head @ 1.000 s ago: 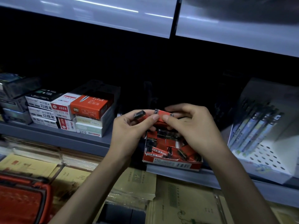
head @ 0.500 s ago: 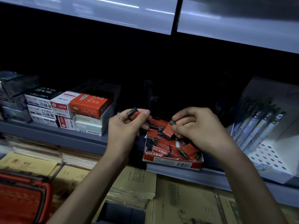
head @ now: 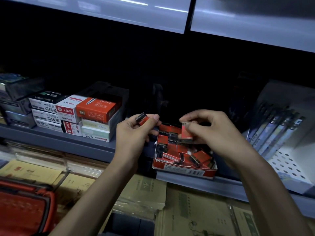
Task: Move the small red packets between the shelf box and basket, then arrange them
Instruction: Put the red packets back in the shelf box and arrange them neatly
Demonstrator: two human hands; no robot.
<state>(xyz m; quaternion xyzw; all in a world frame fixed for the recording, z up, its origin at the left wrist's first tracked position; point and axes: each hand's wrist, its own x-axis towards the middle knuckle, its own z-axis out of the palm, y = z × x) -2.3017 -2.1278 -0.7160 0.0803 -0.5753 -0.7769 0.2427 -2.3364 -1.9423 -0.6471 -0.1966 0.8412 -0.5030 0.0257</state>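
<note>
An open red shelf box (head: 185, 172) sits at the front edge of the grey shelf, holding several small red packets (head: 172, 147) lying jumbled. My left hand (head: 134, 133) pinches one small red packet (head: 142, 119) just left of and above the box. My right hand (head: 216, 133) pinches another red packet (head: 186, 132) upright over the back of the box. The red basket (head: 25, 206) shows at the bottom left, below the shelf.
Stacked pen and refill boxes (head: 76, 114) stand left of the shelf box. A white perforated display of pens (head: 279, 133) stands to the right. Brown paper envelopes (head: 144, 189) lie on the lower level. A grey shelf (head: 170, 16) hangs overhead.
My hands have separated, each now with its own packet. The right hand has raised its packet upright over the back of the box; the left has shifted slightly left.
</note>
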